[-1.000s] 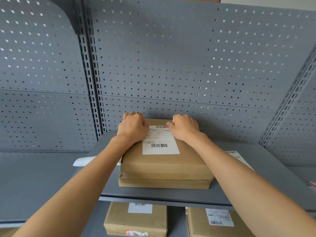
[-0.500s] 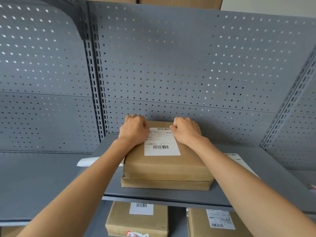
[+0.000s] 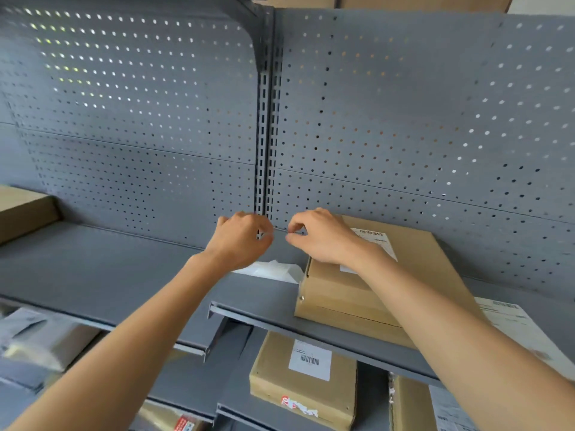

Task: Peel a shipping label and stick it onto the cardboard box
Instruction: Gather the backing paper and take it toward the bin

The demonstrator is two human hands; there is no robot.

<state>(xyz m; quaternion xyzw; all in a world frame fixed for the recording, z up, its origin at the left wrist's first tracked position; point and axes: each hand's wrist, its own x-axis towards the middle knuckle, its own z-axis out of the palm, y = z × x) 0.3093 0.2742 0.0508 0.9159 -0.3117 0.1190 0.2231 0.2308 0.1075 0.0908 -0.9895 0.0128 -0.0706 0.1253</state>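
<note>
The cardboard box [image 3: 398,284] lies flat on the grey shelf [image 3: 267,303], right of centre. A white shipping label [image 3: 378,241] with barcodes is stuck on its top, partly hidden by my right wrist. My right hand [image 3: 323,236] hovers over the box's near-left corner with loosely curled fingers, thumb and forefinger a little apart, holding nothing. My left hand [image 3: 242,241] floats left of the box above the shelf, curled into a loose fist with nothing in it. A crumpled white backing sheet [image 3: 273,270] lies on the shelf beside the box.
A perforated grey back panel [image 3: 404,119] rises behind the shelf. A printed label sheet [image 3: 513,325] lies at the shelf's right end. Labelled cardboard boxes [image 3: 305,381] sit on the lower shelf, grey bags [image 3: 46,340] lower left, another box [image 3: 25,213] far left.
Both hands have lifted off the box top, where they pressed beside the label, and moved left. The view has swung left, so the box now sits to the right.
</note>
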